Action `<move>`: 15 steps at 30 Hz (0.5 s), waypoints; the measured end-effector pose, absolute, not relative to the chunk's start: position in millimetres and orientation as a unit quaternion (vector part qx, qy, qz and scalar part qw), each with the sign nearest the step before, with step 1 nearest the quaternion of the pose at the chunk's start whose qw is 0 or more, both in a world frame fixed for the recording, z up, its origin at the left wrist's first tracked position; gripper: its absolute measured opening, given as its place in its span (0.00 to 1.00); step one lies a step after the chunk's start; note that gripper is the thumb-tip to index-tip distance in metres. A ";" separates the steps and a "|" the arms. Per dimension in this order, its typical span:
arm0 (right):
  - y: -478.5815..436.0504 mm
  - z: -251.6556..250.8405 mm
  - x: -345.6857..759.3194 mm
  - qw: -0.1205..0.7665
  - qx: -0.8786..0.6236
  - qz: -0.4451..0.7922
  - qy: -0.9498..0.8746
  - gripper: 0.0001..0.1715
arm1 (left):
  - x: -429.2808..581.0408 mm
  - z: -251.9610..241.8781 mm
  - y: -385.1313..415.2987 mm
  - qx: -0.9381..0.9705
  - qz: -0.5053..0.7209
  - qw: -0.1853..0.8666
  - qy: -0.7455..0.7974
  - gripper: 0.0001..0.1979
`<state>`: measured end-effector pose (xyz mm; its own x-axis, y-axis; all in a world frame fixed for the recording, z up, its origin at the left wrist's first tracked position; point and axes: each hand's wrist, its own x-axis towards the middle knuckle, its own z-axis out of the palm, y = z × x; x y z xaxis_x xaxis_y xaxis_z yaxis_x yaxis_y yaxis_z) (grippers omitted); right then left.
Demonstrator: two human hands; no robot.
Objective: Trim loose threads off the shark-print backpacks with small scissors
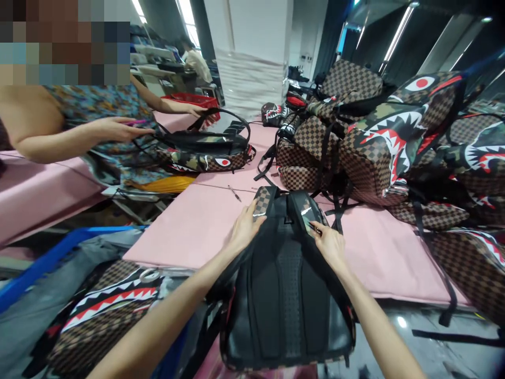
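Backpack [292, 305], back toward you.
Your left hand [245, 227] pinches a strap [263, 201], right hand [330, 245] a dark tool [314, 228]; hold fabric taut.

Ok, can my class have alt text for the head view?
A backpack, black padded back showing, with a person's left hand at one shoulder strap and right hand at the other, holding a small dark object. Checkered shark-mouth bags are heaped on the pink table; a co-worker handles another bag.

Pink table [189, 226] gives room leftward; backpacks [366, 163] (heaped) block right.
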<state>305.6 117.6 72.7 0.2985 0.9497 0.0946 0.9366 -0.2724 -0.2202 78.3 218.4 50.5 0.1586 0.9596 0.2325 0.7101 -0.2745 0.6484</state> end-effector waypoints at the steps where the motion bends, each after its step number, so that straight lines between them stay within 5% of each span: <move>1: 122.7 66.7 303.2 0.084 -0.796 0.003 -0.599 0.24 | 78.2 45.4 221.9 0.739 0.296 0.183 0.577 0.28; 4: 132.9 52.5 298.9 0.007 -0.788 -0.062 -0.612 0.39 | 76.9 45.6 229.5 0.749 0.232 0.144 0.604 0.34; 8: 156.9 52.1 307.8 -0.006 -0.788 -0.070 -0.611 0.38 | 77.2 64.1 251.5 0.766 0.166 0.085 0.615 0.39; 12: 209.6 72.5 340.5 0.206 -0.807 0.115 -0.541 0.25 | 78.0 77.9 295.9 0.758 0.172 0.078 0.624 0.24; 15: 252.4 84.3 368.5 0.375 -0.757 0.358 -0.399 0.14 | 71.7 80.9 333.4 0.687 0.196 0.215 0.666 0.16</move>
